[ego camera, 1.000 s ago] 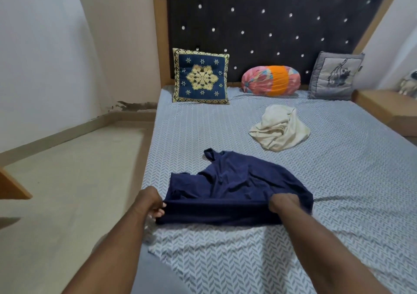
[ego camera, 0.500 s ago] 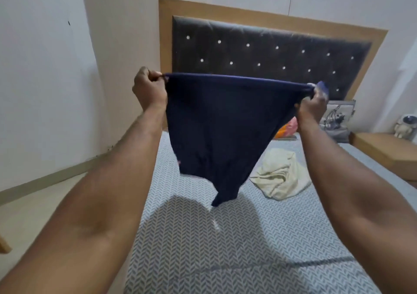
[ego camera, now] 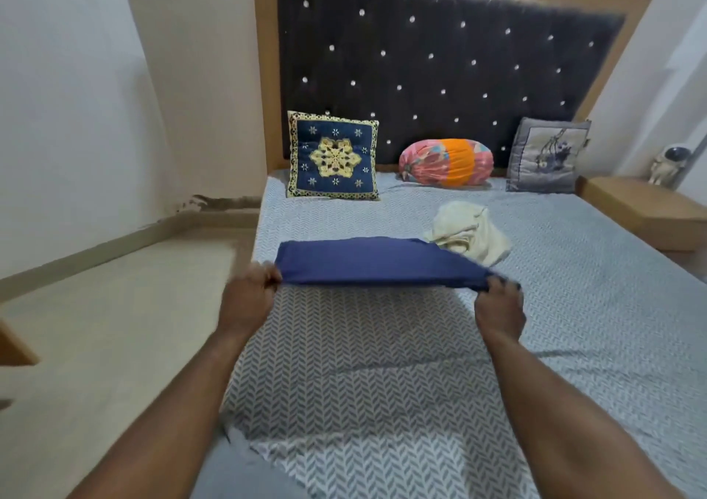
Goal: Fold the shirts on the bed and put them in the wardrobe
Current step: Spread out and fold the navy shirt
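A navy blue shirt is stretched out nearly flat in the air, low over the bed. My left hand grips its left corner and my right hand grips its right corner; the cloth billows away from me toward the headboard. A crumpled cream shirt lies on the grey patterned sheet just beyond the blue shirt's right end. The wardrobe is out of view.
A blue and gold cushion, an orange and pink bolster and a grey cushion lean on the dark studded headboard. A wooden side table with a small figurine stands right. Bare floor lies left.
The blue shirt went from lying on the bed to being held high and hanging, then swung down. Now it spreads out flat low over the sheet, both hands still gripping it.
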